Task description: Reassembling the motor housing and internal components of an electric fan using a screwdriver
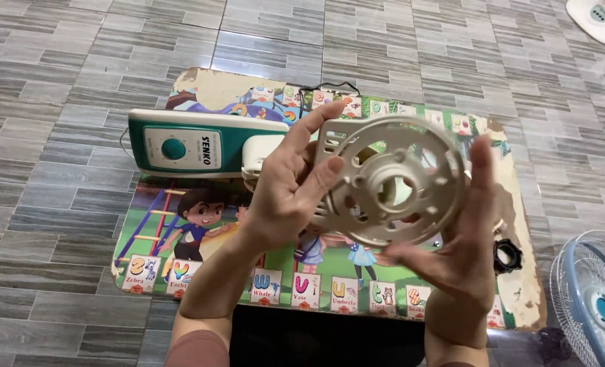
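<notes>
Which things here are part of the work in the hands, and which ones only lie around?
In the work:
- round metal plate, held up by the left hand and right hand

Lying about:
- green and white fan body on the picture mat
- black ring nut on the mat
- fan guard, on the floor
- white base, on the floor

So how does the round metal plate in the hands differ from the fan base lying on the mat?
The round metal plate is pale silver-grey, flat and pierced with holes; the fan base is a teal and white plastic block with a round knob. The plate is held up off the mat between the left hand and the right hand; the base lies untouched on the picture mat. The plate is circular, the base long and boxy.
</notes>
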